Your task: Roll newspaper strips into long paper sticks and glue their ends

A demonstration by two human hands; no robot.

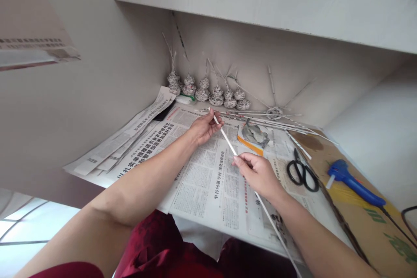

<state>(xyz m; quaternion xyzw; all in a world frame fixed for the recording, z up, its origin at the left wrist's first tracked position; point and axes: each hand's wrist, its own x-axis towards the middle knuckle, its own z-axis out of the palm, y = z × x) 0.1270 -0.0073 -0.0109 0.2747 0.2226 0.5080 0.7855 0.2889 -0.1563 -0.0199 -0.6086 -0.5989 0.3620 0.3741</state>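
A long, thin white rolled paper stick (229,142) runs slantwise between my two hands and on down past the table's front edge. My left hand (206,127) pinches its upper end over the newspaper. Lower down the stick, my right hand (256,171) grips it between thumb and fingers. Newspaper sheets (202,182) lie flat under both hands. Beyond my left hand, several more paper sticks (260,117) lie across the table. A crumpled grey cloth (254,134) rests to the right of my left hand, beside an orange strip (249,145).
Black-handled scissors (302,173) lie right of my right hand. A blue glue gun (355,182) rests on cardboard (368,226) at far right. Several woven gourd shapes (216,95) line the back wall, near a woven round start (274,113). Paper strips (130,134) are stacked left.
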